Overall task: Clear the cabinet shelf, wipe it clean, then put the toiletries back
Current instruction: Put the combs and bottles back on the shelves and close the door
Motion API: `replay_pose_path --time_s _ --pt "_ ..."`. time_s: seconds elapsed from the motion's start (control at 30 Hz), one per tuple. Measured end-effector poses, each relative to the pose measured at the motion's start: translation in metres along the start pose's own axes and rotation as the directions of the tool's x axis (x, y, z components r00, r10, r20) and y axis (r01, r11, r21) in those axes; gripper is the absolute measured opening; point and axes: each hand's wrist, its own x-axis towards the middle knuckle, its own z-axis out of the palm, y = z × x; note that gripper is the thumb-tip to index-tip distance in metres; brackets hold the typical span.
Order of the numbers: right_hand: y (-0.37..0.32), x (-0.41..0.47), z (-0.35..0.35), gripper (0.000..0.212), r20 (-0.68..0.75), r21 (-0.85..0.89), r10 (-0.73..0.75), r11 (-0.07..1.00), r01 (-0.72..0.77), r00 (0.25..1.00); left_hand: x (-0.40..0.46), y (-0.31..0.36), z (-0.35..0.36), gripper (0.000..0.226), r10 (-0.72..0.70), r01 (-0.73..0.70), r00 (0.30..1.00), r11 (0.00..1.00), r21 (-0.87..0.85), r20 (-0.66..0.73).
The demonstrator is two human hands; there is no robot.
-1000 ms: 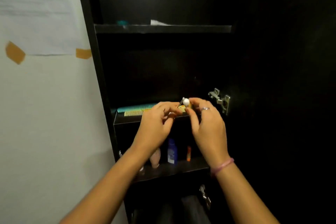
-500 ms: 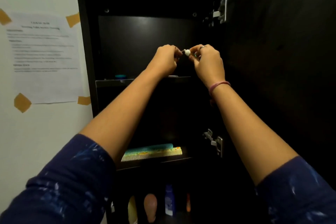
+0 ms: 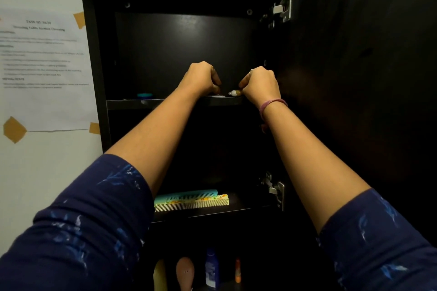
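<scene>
Both arms raised to the top shelf (image 3: pixel 132 103), left hand (image 3: pixel 201 79) curled shut on its edge, right hand (image 3: pixel 260 85) fingers pinched on a small white-tipped item (image 3: pixel 233 93) touching the shelf, combs (image 3: pixel 191 201) one shelf lower

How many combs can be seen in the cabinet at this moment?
2. The teal comb and the cream patterned comb lie side by side on the middle shelf, teal one behind. The left arm hides their left ends; more could be hidden.

The taped paper sheet (image 3: pixel 45 71) on the wall carries printed lines, all too blurred to read.
</scene>
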Motion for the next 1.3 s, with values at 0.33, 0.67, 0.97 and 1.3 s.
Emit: replay_pose_path --time_s 0.33,0.67,0.97,1.3 --pt "-0.002 -0.025 -0.005 0.024 -0.070 0.131 -0.099 0.986 0.108 0.993 -0.028 -0.005 -0.013 0.021 0.086 -0.085 0.989 0.996 0.011 -0.120" --pt "-0.030 -0.105 -0.013 0.023 -0.266 0.303 -0.048 0.944 0.131 0.963 -0.096 -0.029 -0.044 0.023 0.154 -0.150 0.972 0.988 0.036 -0.178" --pt "-0.038 -0.282 -0.041 0.050 -0.358 0.652 0.371 0.756 -0.054 0.857 -0.242 -0.078 -0.057 0.025 0.279 -0.275 0.939 0.960 0.047 -0.201" --pt "0.029 -0.480 -0.114 0.051 -0.679 0.222 0.297 0.955 -0.199 0.672 -0.436 -0.119 0.003 0.015 -0.039 0.056 0.996 0.972 -0.226 0.078"
